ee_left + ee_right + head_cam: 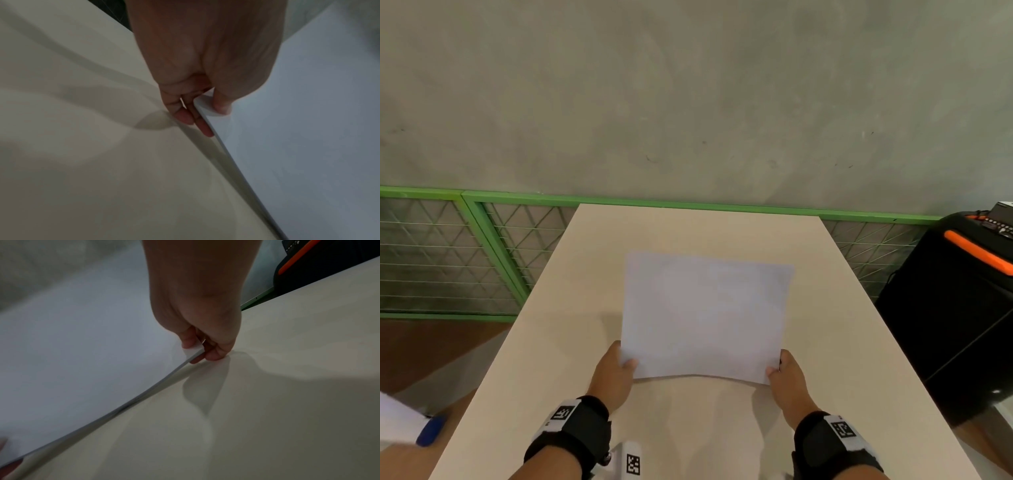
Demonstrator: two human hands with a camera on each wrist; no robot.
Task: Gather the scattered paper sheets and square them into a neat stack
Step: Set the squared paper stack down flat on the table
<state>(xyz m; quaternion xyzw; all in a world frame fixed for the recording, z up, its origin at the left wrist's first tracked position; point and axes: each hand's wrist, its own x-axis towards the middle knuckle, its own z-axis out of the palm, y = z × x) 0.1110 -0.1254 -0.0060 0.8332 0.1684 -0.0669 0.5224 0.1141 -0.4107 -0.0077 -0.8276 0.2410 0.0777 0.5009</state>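
A stack of white paper sheets (705,315) is held above the beige table (551,342), its near edge raised and bowed. My left hand (619,366) pinches the near left corner, thumb on top and fingers underneath (205,128). My right hand (784,370) pinches the near right corner the same way. In the left wrist view the paper stack (298,129) shows a thin layered edge under my left hand (205,105). In the right wrist view the paper stack (82,353) curves away from my right hand (201,352). The table (287,386) lies just below.
A black case with an orange handle (962,274) stands right of the table. A green wire fence (482,246) runs behind the table against a grey wall. A blue object (431,430) and some white paper (397,421) sit at the lower left, off the table.
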